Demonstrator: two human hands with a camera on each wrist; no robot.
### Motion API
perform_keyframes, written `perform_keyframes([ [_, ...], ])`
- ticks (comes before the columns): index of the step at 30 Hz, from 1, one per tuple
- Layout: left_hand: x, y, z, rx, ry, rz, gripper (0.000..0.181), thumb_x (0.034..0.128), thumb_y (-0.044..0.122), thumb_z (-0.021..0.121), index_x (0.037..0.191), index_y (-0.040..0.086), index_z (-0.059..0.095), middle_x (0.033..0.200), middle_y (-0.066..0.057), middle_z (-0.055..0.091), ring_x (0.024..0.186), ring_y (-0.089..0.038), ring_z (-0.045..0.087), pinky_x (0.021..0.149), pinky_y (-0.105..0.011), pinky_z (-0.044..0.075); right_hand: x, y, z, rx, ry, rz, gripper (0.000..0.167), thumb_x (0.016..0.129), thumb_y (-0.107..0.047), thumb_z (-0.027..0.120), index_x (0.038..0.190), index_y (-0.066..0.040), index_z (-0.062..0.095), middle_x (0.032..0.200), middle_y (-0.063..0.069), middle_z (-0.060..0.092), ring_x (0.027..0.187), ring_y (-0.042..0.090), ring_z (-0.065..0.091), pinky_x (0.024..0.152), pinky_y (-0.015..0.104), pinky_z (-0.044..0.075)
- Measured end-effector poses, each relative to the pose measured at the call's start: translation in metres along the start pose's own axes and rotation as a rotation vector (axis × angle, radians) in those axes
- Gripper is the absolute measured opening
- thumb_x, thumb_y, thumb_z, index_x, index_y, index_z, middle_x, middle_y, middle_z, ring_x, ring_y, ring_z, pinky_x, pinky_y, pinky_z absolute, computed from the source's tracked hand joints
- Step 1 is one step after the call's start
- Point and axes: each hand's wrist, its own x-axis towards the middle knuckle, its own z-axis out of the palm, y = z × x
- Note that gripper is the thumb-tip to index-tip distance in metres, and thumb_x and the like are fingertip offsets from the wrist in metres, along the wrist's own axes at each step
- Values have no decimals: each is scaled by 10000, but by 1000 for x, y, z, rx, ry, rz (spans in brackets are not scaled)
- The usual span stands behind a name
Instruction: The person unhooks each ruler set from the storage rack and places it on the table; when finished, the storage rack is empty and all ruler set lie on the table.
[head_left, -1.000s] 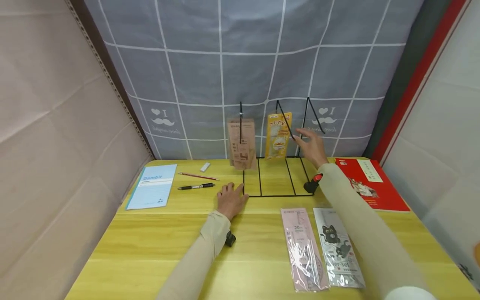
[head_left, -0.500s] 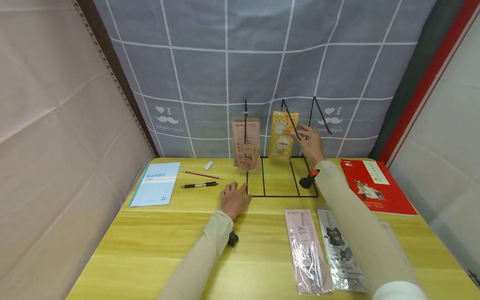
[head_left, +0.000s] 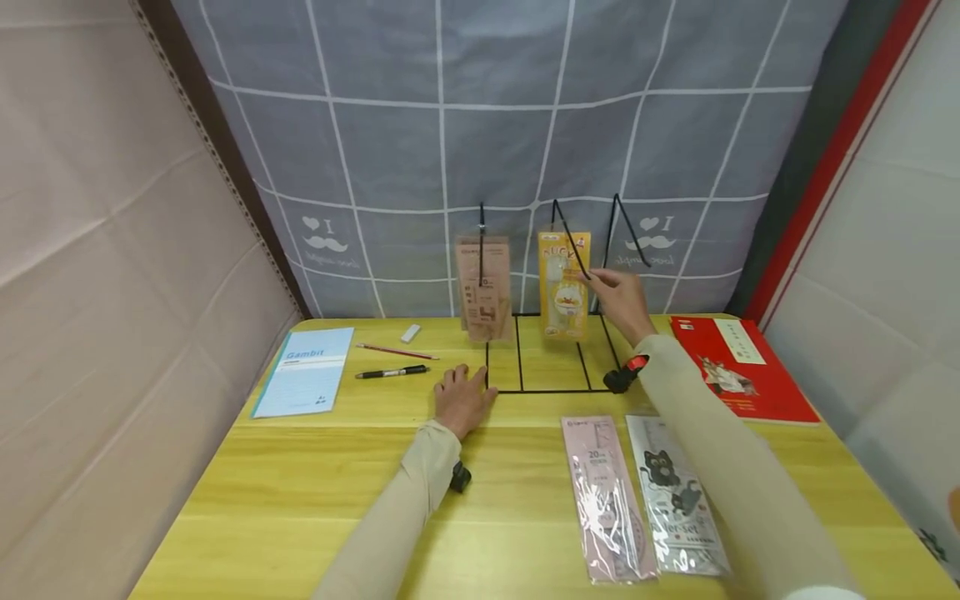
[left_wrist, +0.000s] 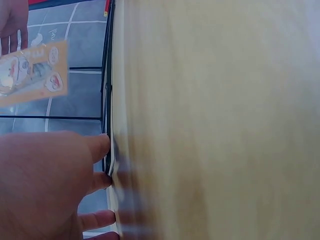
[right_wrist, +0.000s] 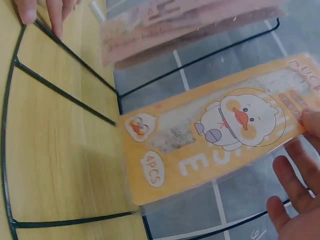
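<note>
A yellow duck packet hangs upright at the middle hook of the black wire rack. My right hand pinches its right edge near the hook's tip. Pink ruler packets hang together on the left hook. My left hand rests on the table at the rack's front left corner, fingers spread, thumb against the wire. The right hook carries nothing.
On the table's near right lie a pink packet and a grey cat packet, the latter partly under my right sleeve. A red book lies far right. At left are a notebook, pencil, pen and eraser.
The duck packet has come a little lower and now faces more to the front. My right hand has moved from beside it onto its edge. The left hand stays in place.
</note>
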Motion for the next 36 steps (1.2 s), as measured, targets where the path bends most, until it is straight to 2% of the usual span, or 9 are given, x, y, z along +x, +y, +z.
perform_keyframes([
  [3, 0, 0, 0, -4, -4, 3, 556, 1086, 488, 479, 1580, 233, 460, 1595, -177, 403, 1450, -425, 371, 1109, -619, 361, -9, -4, -4, -19, -28, 13, 602, 947, -625, 648, 1335, -171, 724, 1388, 104, 689, 1196, 319, 647, 1004, 500, 504],
  [6, 0, -1, 0, -1, -3, 4, 556, 1086, 488, 479, 1581, 236, 457, 1596, -173, 401, 1450, -420, 370, 1107, -617, 362, -20, -7, -8, -12, -57, 25, 640, 946, -645, 639, 1376, -174, 694, 1467, 100, 632, 1301, 327, 604, 1095, 532, 472],
  [7, 1, -1, 0, 0, -3, 5, 556, 1086, 490, 478, 1582, 239, 455, 1597, -171, 400, 1451, -418, 369, 1109, -616, 361, -24, -8, -9, -10, -60, 26, 658, 944, -648, 641, 1387, -164, 685, 1489, 101, 613, 1407, 310, 540, 1151, 542, 433],
  [8, 1, -1, 0, 1, -3, 5, 557, 1086, 492, 476, 1584, 242, 452, 1599, -168, 399, 1452, -416, 369, 1111, -616, 360, -27, -8, -10, -11, -65, 31, 669, 943, -654, 637, 1392, -160, 680, 1499, 101, 604, 1415, 309, 534, 1157, 543, 428],
  [15, 0, 0, -2, 9, -10, -4, 561, 1088, 497, 466, 1586, 239, 448, 1608, -167, 391, 1461, -417, 360, 1132, -619, 345, -55, -13, -16, 17, -82, 85, 692, 912, -680, 658, 1351, -148, 709, 1429, 104, 659, 1393, 305, 553, 1170, 546, 409],
  [23, -2, 0, -1, 1, -11, -2, 560, 1086, 498, 471, 1582, 238, 456, 1607, -167, 392, 1464, -416, 356, 1126, -617, 346, -86, -15, -25, 29, -105, 149, 709, 883, -698, 682, 1322, -143, 726, 1450, 92, 644, 1434, 306, 512, 1189, 565, 378],
  [29, -2, -3, 2, -3, -3, 2, 561, 1084, 489, 483, 1582, 230, 457, 1601, -174, 400, 1456, -424, 365, 1118, -622, 354, -110, -20, -28, 30, -117, 178, 666, 900, -663, 692, 1304, -135, 733, 1406, 107, 672, 1356, 297, 560, 1174, 544, 394],
  [36, -1, -3, 2, 4, 18, 25, 551, 1085, 483, 484, 1573, 226, 471, 1588, -184, 414, 1437, -435, 385, 1107, -628, 363, -132, -27, -33, 42, -110, 218, 703, 910, -661, 682, 1377, -135, 691, 1446, 106, 645, 1371, 279, 546, 1164, 526, 406],
])
